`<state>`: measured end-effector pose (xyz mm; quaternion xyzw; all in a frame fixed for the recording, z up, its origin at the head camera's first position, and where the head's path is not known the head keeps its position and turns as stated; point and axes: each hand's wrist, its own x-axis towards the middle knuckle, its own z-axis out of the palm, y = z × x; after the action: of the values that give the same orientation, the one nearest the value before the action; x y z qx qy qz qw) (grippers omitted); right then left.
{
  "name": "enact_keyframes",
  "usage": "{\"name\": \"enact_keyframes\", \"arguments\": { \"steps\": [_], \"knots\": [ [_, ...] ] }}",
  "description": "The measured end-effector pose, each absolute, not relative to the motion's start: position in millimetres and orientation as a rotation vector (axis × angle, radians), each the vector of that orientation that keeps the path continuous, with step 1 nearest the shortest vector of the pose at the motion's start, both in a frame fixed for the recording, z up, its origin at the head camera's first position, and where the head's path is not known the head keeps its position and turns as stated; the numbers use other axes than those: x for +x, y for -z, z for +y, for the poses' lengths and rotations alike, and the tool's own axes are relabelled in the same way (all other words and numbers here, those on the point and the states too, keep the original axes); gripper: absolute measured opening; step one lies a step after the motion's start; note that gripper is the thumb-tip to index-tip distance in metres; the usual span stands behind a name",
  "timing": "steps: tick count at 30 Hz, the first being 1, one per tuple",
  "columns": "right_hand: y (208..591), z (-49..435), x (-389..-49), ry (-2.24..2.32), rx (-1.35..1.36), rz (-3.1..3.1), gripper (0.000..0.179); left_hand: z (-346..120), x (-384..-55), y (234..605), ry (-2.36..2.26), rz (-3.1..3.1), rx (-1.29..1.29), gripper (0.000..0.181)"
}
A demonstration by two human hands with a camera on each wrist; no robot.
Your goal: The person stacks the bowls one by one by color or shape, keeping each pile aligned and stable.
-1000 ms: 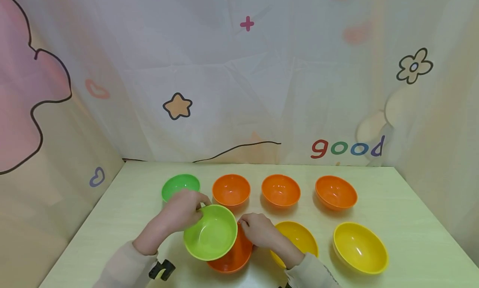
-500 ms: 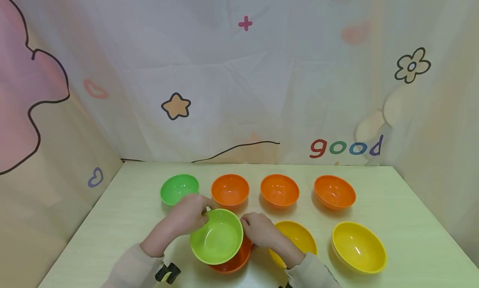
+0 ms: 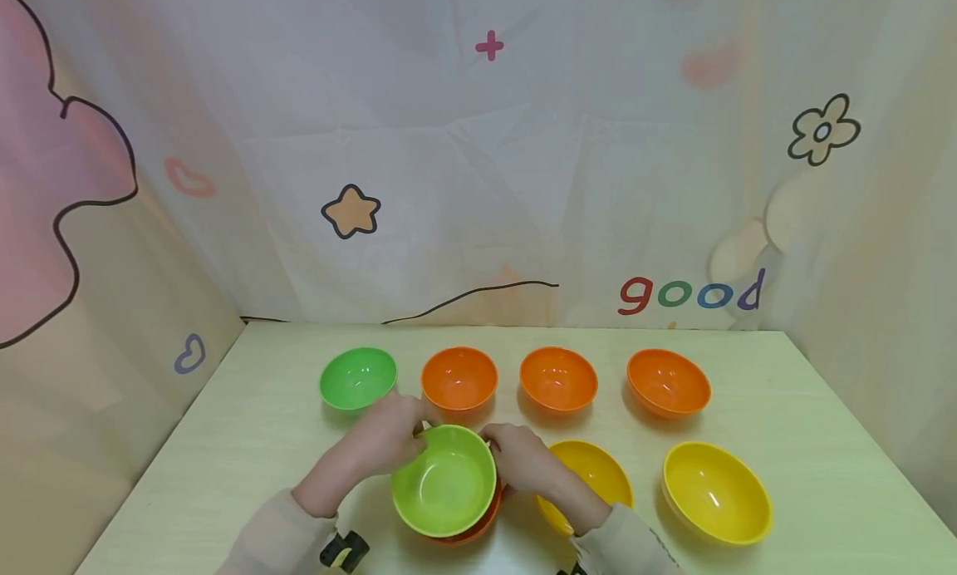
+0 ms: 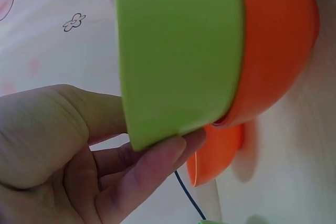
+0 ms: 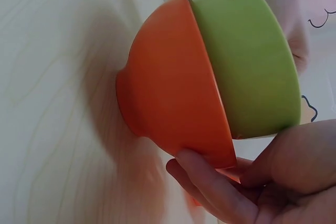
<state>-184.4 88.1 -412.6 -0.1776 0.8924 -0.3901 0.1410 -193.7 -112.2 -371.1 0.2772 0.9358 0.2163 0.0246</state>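
My left hand point(image 3: 390, 435) pinches the far left rim of a light green bowl point(image 3: 444, 485), thumb and fingers on either side of its wall. Below that bowl is an orange bowl point(image 5: 168, 77), whose rim my right hand point(image 3: 519, 457) holds at the far right. In the right wrist view the base of the green bowl is down inside the orange bowl's mouth, its upper wall standing well above the orange rim. From the head view only a crescent of the orange bowl shows along the lower right.
A green bowl point(image 3: 359, 380) and three orange bowls, the left one point(image 3: 459, 380), the middle one point(image 3: 558, 380) and the right one point(image 3: 668, 384), line the back. At right stand two yellow bowls, one point(image 3: 594, 475) partly behind my right forearm, the other point(image 3: 716, 493) farther right.
My left hand has moved right and toward me with the light green bowl, which now covers most of the orange bowl. My right hand has stayed nearly still at the orange rim.
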Motion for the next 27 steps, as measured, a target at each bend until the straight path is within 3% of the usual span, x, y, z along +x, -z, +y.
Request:
{"name": "enact_keyframes", "arguments": {
  "steps": [27],
  "knots": [
    [409.1,91.7,-183.4,1.21,-0.472,2.491,0.029,-110.4,-193.9,380.0,-0.672,2.903,0.892,0.025]
  ]
}}
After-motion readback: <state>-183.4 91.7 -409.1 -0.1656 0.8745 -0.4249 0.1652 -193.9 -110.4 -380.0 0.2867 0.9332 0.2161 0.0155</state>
